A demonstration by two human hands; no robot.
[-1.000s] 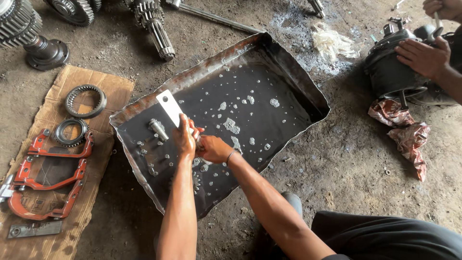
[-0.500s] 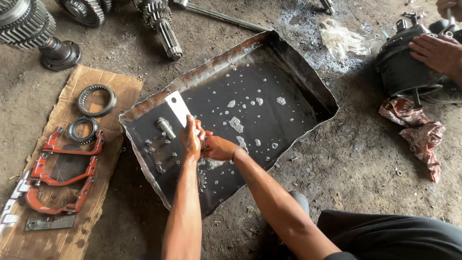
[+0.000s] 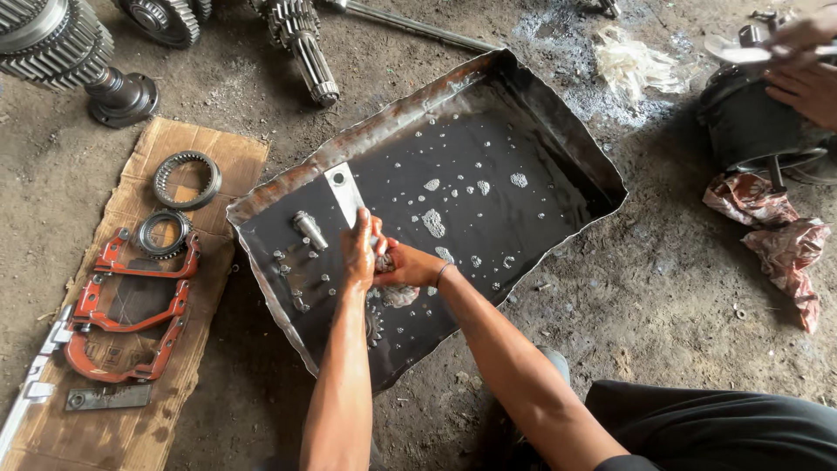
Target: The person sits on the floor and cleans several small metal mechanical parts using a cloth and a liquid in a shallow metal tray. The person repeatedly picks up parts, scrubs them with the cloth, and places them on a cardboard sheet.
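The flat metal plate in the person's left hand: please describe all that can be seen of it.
The flat metal plate is a narrow, pale grey strip with rounded corners and one round hole near its far end. It looks like bare steel, wet and fairly clean. It slants up and away from the left hand, which grips its lower end and hides that part. The right hand presses against the left one there. The plate stands over the dark liquid in the dented metal tray.
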